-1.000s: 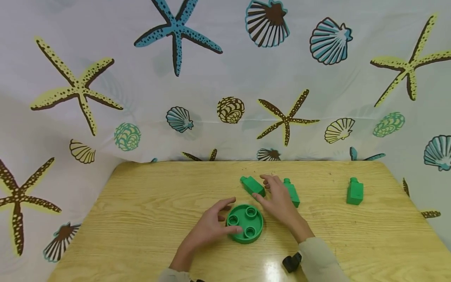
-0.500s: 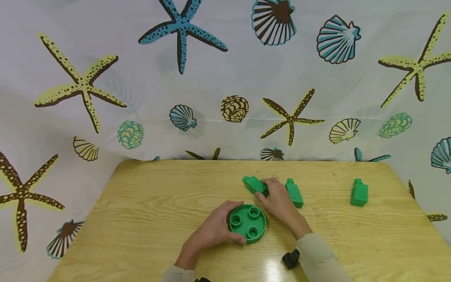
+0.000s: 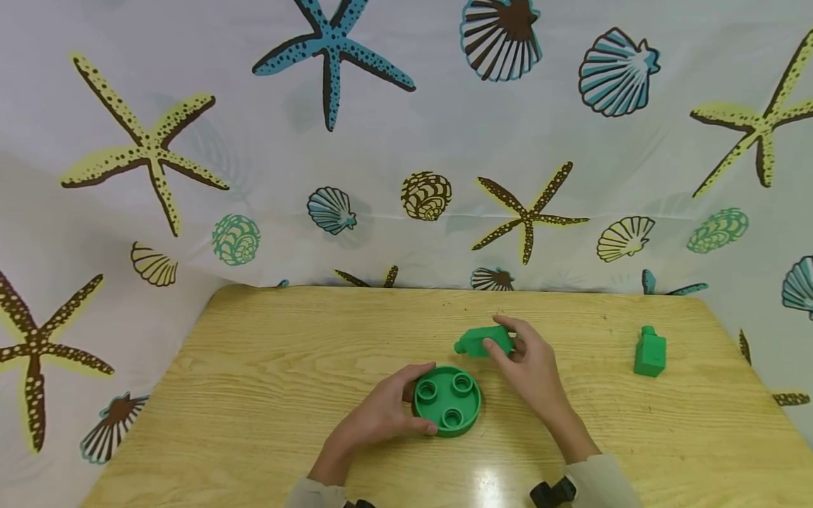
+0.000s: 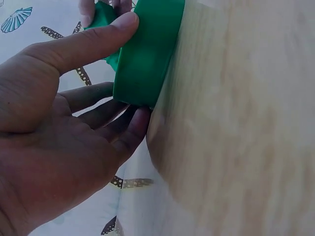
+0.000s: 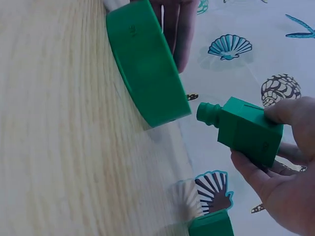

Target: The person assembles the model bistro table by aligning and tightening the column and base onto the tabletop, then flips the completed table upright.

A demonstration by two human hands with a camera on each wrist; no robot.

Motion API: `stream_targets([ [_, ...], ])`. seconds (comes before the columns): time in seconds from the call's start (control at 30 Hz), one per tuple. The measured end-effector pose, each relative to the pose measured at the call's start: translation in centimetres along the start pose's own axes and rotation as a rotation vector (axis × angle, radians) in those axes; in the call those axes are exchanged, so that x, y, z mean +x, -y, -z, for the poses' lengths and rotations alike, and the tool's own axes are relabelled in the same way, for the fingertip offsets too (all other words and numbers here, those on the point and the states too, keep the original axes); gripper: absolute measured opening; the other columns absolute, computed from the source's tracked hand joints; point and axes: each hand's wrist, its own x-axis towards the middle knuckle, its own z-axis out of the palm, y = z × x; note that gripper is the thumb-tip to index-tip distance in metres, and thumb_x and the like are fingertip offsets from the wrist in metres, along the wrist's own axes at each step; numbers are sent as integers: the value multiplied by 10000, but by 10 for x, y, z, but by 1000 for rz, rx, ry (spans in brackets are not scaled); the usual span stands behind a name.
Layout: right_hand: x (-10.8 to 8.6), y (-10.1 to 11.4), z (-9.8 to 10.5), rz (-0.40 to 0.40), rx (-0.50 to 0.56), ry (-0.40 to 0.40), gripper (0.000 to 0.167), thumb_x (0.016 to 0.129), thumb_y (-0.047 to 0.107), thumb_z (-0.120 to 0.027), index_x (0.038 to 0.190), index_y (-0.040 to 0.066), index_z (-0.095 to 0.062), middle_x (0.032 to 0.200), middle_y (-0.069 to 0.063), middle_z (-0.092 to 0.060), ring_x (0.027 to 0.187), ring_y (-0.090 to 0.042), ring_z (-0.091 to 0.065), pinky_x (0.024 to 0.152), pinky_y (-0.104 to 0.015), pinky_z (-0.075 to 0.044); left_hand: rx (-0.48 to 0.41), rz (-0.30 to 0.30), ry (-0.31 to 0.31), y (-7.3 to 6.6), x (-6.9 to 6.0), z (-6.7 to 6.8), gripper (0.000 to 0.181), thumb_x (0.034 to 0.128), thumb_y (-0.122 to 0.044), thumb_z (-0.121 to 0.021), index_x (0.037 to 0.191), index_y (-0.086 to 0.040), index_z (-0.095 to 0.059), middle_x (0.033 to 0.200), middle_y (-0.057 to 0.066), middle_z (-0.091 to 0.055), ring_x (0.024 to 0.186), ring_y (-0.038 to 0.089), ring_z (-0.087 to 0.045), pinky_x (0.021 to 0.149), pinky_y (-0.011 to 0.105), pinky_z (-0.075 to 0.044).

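A green round base with three threaded ring sockets lies on the table. My left hand grips its left side, thumb on the near rim and fingers behind; the left wrist view shows the thumb against the base's side wall. My right hand pinches a green block between thumb and fingers, above the table just beyond the base. The block is tilted on its side. Its threaded stub points left, apart from the base.
Another green block stands at the table's right, stub up. Low in the right wrist view, part of a green block shows; I cannot tell which one. A shell-and-starfish cloth hangs behind the wooden table.
My right hand has taken hold of a green block, lifted it and turned it, moving right. My left hand has closed round the base, which has turned slightly. A second block is no longer visible beside the right hand.
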Motion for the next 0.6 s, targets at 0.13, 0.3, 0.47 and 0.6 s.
stream_targets([
  [0.13, -9, 4, 5, 48, 68, -38, 417, 949, 140, -765, 1332, 53, -628, 1213, -135, -686, 1057, -256, -720, 794, -283, -609, 65, -5, -33, -5, 0, -8, 971, 796, -224, -920, 1553, 37, -370, 1473, 198, -473, 1309, 342, -513, 1093, 530, -430],
  [0.3, -18, 7, 8, 122, 105, -25, 401, 911, 58, -785, 1282, 11, -639, 1184, -129, -711, 1058, -210, -718, 805, -292, -609, 185, 21, -87, -12, 1, -20, 1041, 776, -342, -929, 1549, 59, -358, 1452, 202, -448, 1311, 351, -489, 1088, 541, -430],
  [0.47, -23, 7, 7, 143, 124, 27, 408, 894, 12, -786, 1279, -10, -651, 1206, -164, -706, 1088, -214, -706, 843, -287, -598, 194, 35, -126, -13, 1, -23, 1019, 747, -302, -953, 1521, 44, -389, 1432, 183, -485, 1295, 340, -503, 1068, 538, -440],
  [0.6, -24, 9, 4, 166, 117, 56, 397, 885, 11, -795, 1259, 4, -662, 1198, -157, -701, 1093, -260, -702, 850, -300, -598, 162, 26, -124, -10, 0, -21, 1010, 743, -290, -956, 1516, 35, -394, 1437, 186, -505, 1285, 342, -516, 1054, 537, -447],
])
